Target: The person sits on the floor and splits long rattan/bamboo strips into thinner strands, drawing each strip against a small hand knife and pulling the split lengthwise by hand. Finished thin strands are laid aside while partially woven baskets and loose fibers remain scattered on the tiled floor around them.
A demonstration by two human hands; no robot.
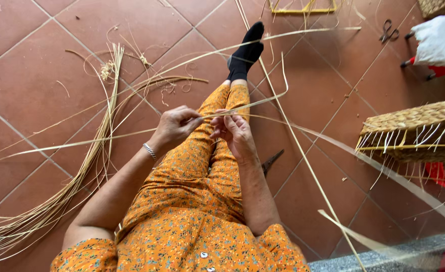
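I sit on the floor with legs in orange flowered trousers stretched out and black socks (246,49) on my feet. My left hand (176,126) pinches a thin pale bamboo strip (263,100) above my knees; a metal bracelet (150,151) is on that wrist. My right hand (235,132) grips the same strip a little further along. The strip runs right from my fingers and bends upward. More long strips cross over my legs toward the upper right.
A thick bundle of pale strips (89,156) lies along the red tiled floor at left. A half-woven basket (416,132) stands at right. Scissors (388,31) lie at upper right, another pair (272,161) beside my right leg. A grey stone ledge (394,254) is at lower right.
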